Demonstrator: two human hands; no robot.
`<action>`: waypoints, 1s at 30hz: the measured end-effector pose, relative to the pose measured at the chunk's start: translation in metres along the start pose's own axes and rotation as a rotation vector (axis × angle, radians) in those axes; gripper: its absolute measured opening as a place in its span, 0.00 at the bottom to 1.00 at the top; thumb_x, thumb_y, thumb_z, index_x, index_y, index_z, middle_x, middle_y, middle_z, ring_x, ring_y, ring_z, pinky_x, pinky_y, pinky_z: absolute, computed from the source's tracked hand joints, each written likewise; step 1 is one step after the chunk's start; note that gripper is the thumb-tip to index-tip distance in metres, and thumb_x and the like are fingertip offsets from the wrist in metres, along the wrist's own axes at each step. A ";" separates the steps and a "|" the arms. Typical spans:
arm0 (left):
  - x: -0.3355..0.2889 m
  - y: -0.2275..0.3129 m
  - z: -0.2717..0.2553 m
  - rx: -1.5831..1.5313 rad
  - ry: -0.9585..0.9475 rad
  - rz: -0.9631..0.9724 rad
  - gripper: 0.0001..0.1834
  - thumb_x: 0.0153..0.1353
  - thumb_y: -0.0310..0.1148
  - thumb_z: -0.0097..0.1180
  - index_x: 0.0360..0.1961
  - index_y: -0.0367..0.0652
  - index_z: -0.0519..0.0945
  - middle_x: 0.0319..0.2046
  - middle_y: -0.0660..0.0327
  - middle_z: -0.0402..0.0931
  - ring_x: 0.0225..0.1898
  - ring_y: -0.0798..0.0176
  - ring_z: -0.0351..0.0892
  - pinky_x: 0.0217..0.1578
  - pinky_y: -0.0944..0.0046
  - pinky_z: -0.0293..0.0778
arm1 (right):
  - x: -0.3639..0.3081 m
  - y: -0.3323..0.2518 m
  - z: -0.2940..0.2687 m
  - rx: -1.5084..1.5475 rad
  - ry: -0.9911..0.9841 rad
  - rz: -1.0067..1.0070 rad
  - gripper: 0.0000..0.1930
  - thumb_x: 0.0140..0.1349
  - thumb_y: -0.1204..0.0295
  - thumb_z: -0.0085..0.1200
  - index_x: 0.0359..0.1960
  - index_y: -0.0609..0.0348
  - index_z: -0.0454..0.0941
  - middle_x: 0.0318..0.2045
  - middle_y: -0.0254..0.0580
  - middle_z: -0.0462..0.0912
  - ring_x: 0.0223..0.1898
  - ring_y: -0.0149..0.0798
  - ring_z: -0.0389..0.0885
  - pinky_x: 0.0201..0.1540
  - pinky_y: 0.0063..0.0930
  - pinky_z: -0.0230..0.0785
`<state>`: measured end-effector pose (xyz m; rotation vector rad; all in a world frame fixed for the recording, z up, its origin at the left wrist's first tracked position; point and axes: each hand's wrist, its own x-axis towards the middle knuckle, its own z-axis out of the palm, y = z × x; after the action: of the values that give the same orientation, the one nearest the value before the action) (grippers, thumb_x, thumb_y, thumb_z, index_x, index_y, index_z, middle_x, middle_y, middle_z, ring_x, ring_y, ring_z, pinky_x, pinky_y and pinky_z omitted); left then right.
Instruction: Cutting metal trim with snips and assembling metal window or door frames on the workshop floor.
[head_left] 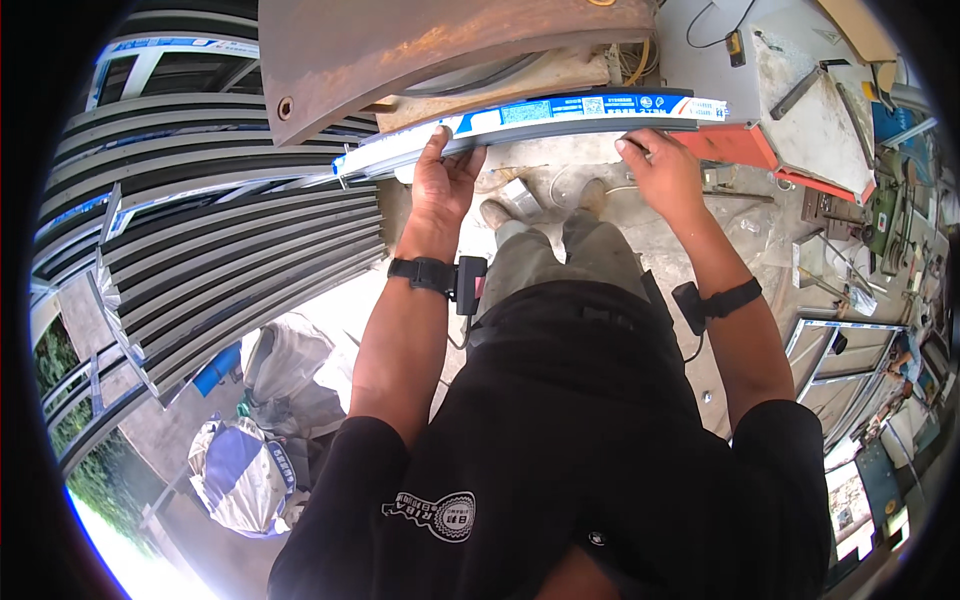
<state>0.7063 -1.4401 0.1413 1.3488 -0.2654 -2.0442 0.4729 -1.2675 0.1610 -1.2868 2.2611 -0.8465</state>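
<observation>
A rusty plate (450, 50) stands beyond the bar (545, 113), stacked profiles (250, 235) left of it. The left hand (442, 185) clamps it; the right hand (668, 178) curls beside it, grip unclear.

Black short-sleeved shirt (600, 440), grey-green trousers (605, 250), black wrist straps (735, 298)

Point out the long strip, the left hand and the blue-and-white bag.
Long strip (550, 110): head view, on the blue-and-white film along its face.
Left hand (443, 190): head view, on the middle of the palm.
Blue-and-white bag (238, 470): head view, on its crumpled side.
</observation>
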 end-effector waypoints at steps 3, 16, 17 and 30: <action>-0.001 0.003 0.003 0.011 0.032 0.015 0.15 0.58 0.36 0.57 0.43 0.42 0.70 0.47 0.53 0.68 0.50 0.52 0.69 0.51 0.51 0.73 | 0.003 0.027 0.010 0.306 -0.184 0.493 0.22 0.57 0.51 0.54 0.40 0.58 0.78 0.38 0.41 0.80 0.41 0.42 0.78 0.43 0.33 0.69; 0.006 0.006 -0.011 -0.049 -0.022 0.010 0.14 0.61 0.33 0.53 0.46 0.40 0.70 0.46 0.55 0.67 0.50 0.55 0.69 0.53 0.51 0.72 | 0.017 0.027 0.015 1.293 0.157 0.855 0.28 0.57 0.49 0.55 0.49 0.60 0.69 0.44 0.47 0.77 0.51 0.44 0.73 0.56 0.39 0.62; 0.005 0.006 -0.010 -0.050 -0.019 0.012 0.14 0.61 0.33 0.53 0.46 0.40 0.70 0.46 0.55 0.67 0.50 0.55 0.69 0.53 0.51 0.72 | 0.017 0.026 0.016 1.309 0.179 0.878 0.28 0.57 0.50 0.56 0.49 0.59 0.70 0.43 0.46 0.77 0.51 0.44 0.73 0.57 0.39 0.61; 0.003 0.008 -0.009 -0.031 -0.046 0.017 0.12 0.61 0.32 0.53 0.43 0.40 0.72 0.46 0.57 0.69 0.49 0.56 0.70 0.53 0.52 0.72 | 0.023 0.013 0.025 1.428 0.038 0.835 0.30 0.55 0.51 0.58 0.52 0.58 0.67 0.49 0.45 0.73 0.53 0.47 0.70 0.55 0.41 0.63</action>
<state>0.7164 -1.4462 0.1388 1.2780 -0.2629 -2.0586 0.4686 -1.2897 0.1322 0.2913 1.2664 -1.5582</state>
